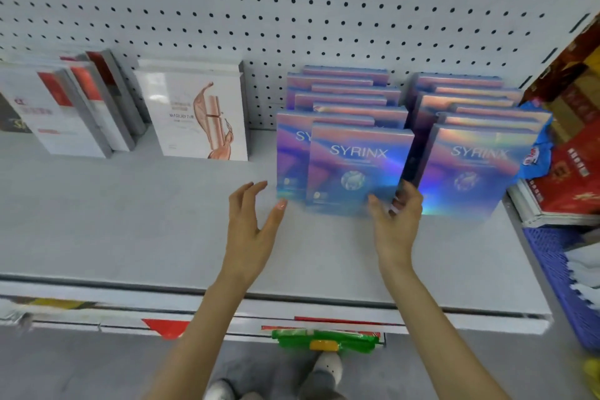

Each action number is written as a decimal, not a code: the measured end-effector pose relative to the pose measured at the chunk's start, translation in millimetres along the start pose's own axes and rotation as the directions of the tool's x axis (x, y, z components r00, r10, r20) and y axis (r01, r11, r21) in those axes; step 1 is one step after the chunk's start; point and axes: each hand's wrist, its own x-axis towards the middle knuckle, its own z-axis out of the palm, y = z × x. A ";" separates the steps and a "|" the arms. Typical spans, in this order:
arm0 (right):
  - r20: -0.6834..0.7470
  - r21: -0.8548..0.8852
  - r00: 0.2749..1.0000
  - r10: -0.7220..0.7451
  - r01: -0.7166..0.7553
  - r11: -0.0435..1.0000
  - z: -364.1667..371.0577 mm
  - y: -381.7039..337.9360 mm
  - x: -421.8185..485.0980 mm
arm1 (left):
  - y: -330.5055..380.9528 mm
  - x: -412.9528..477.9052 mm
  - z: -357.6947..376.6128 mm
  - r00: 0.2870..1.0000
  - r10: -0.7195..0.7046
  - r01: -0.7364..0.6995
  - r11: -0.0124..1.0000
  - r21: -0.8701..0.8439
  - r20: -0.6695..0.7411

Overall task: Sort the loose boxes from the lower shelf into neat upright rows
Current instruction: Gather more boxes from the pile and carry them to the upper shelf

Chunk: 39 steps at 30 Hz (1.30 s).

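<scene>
Two upright rows of shiny blue-purple SYRINX boxes stand on the grey shelf (pixel 130 221). The front box of the left row (pixel 354 166) faces me, with another box (pixel 290 156) offset behind it to the left. The right row's front box (pixel 470 169) stands beside it. My left hand (pixel 253 224) is spread, its thumb tip touching the lower left corner of the offset box. My right hand (pixel 397 214) is at the front box's lower right corner, fingers curled round its right edge.
White cosmetic boxes (pixel 198 114) and several white-and-red boxes (pixel 74 107) stand at the back left against the pegboard. Red and gold boxes (pixel 571 178) lie on the right, above a blue basket (pixel 558 273). A green packet (pixel 324 339) sticks out below the shelf edge.
</scene>
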 end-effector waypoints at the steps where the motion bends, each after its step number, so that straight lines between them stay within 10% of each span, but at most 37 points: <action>1: -0.025 0.007 0.999 0.026 -0.026 1.000 0.3 -1.6 -11.0 | -4.0 -4.9 -8.8 1.000 -0.021 0.021 1.000 -0.009 -0.009; 6: 0.004 -0.017 0.997 0.075 -0.075 0.997 22.5 -15.7 -90.9 | -20.0 -36.6 -65.7 0.999 -0.035 0.036 0.999 -0.037 0.019; 12: 0.422 0.036 0.906 0.025 -0.044 0.998 81.2 -50.5 -210.6 | -61.4 -92.5 -177.6 0.993 -0.119 0.120 0.986 -0.116 0.012; 18: 0.803 -0.087 0.593 0.059 0.018 0.996 161.5 -52.7 -316.7 | -126.3 -155.9 -299.1 0.966 -0.245 0.242 0.969 -0.051 -0.087; 26: 0.990 -0.120 0.126 0.058 0.570 0.813 267.4 -46.0 -401.9 | -199.1 -246.7 -398.5 0.763 -0.480 0.473 0.871 -0.134 -0.433; 39: 0.966 0.107 -0.251 0.068 0.622 0.776 505.9 -65.5 -510.6 | -283.4 -199.6 -550.8 0.508 -0.598 0.595 0.764 -0.249 -0.619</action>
